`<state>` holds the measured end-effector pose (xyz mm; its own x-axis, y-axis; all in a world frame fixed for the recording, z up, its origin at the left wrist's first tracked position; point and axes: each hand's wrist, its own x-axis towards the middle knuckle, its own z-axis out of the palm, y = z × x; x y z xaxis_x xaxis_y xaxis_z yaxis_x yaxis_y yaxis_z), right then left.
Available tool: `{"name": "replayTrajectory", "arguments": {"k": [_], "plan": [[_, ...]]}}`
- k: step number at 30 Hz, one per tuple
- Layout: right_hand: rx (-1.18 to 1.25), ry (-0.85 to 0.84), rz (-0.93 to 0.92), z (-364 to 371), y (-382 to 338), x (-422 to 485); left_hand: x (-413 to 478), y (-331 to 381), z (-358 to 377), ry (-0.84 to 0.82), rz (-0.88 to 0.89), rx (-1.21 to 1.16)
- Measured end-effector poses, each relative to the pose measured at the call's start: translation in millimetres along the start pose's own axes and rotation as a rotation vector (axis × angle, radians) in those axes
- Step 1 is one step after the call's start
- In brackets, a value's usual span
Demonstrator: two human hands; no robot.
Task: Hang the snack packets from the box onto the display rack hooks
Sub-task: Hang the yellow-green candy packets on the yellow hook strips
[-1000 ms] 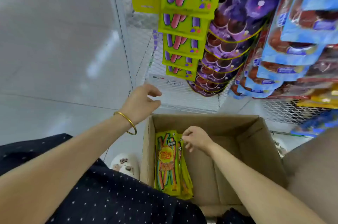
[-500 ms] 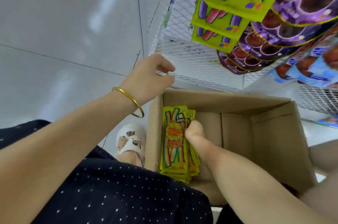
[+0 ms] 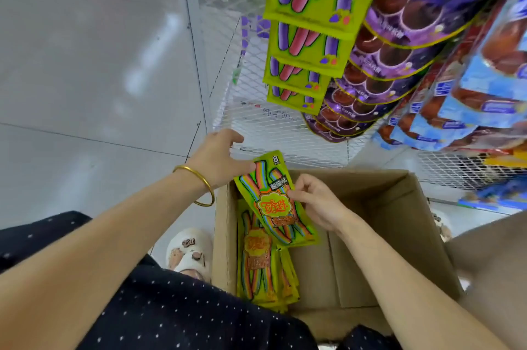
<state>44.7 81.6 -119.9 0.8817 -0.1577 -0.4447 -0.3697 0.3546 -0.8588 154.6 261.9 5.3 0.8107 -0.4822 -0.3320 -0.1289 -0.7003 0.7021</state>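
Fingers of right hand point(image 3: 316, 204) pinch packet point(image 3: 273, 201) above box point(image 3: 385, 207) | left hand point(image 3: 219, 161) touches its top corner, grip unclear

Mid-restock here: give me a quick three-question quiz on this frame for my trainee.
1. True or false: the right hand pinches the lifted packet.
2. Which wrist wears the gold bangle: A left, B right?
3. Fill in: the other packets stand inside the cardboard ____.
Key: 1 true; 2 A; 3 box.
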Motion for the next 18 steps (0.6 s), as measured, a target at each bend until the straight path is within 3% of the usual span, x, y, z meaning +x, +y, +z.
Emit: {"name": "replayTrajectory", "arguments": {"k": [4,8,13,15,18], "plan": [[-0.022,-0.057,-0.214,13,-75,-25,-7,27,-3,0.093,0.058,-0.071],[-0.269,0.112,-0.514,37,-121,-50,-14,57,-35,0.226,0.133,-0.372],[-0.698,0.181,-0.984,92,-174,-68,-24,82,-81,0.152,0.256,-0.469],[-0.71,0.23,-1.045,111,-195,-65,-24,95,-103,0.197,0.294,-0.53],[-0.723,0.284,-1.061,125,-219,-60,-10,114,-131,0.456,0.393,-0.56]]}}
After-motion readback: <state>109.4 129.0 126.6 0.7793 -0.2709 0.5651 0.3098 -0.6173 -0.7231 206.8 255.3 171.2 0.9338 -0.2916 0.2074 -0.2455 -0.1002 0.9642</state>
